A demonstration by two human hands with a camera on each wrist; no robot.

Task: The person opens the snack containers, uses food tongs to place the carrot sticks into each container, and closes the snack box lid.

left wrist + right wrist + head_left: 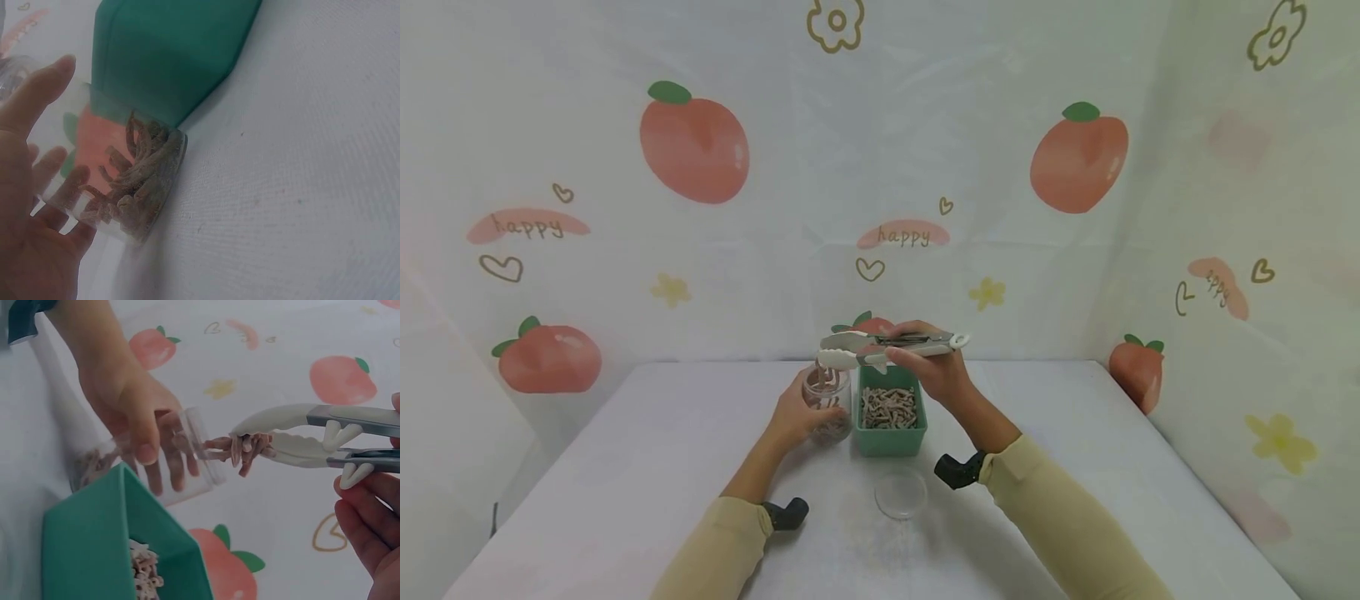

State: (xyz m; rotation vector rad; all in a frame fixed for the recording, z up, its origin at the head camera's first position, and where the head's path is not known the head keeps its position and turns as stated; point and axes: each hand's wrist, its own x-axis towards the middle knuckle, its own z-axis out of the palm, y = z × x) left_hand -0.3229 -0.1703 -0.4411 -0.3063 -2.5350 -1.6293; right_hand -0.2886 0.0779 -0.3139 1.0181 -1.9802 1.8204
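My left hand (795, 412) grips a clear jar (106, 144) around its side, thumb on one face and fingers on the other. Brown dried strips (140, 181) lie in the jar's bottom. In my right hand (928, 358) is a pair of tongs (294, 434) with white tips and metal arms. Several strips (244, 450) are pinched between the tips, right at the jar's mouth. To the right of the jar stands a green box (891, 442), holding a heap of similar strips (887, 408).
A clear round lid (901, 494) lies on the white table (1037, 500) in front of the green box. Behind the table hangs a white backdrop (775, 275) printed with fruit. Black wrist mounts (958, 471) sit by both sleeves.
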